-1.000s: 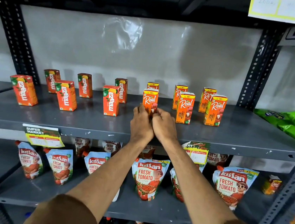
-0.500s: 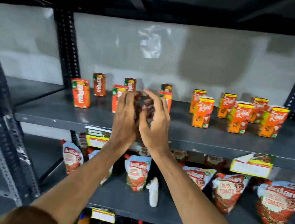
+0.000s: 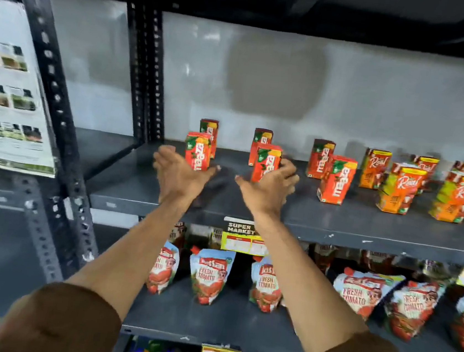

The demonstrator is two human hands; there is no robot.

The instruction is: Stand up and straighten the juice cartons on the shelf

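Red Maaza juice cartons stand upright in two rows on the grey metal shelf. My left hand is open, palm turned inward, just in front of the left front Maaza carton. Spread and cupped, my right hand has its fingers curled beside the right side of the middle front Maaza carton, thumb held apart. A third front Maaza carton stands further right. Orange Real cartons stand upright beyond it. The picture is blurred by motion.
A perforated black upright and a second post bound the shelf on the left, with a printed poster beside them. A price tag hangs on the shelf edge. Tomato ketchup pouches fill the lower shelf; bottles show below.
My view and both hands have shifted left along the shelf, from the Real cartons to the Maaza cartons. The hands were pressed together around one carton and are now spread apart.
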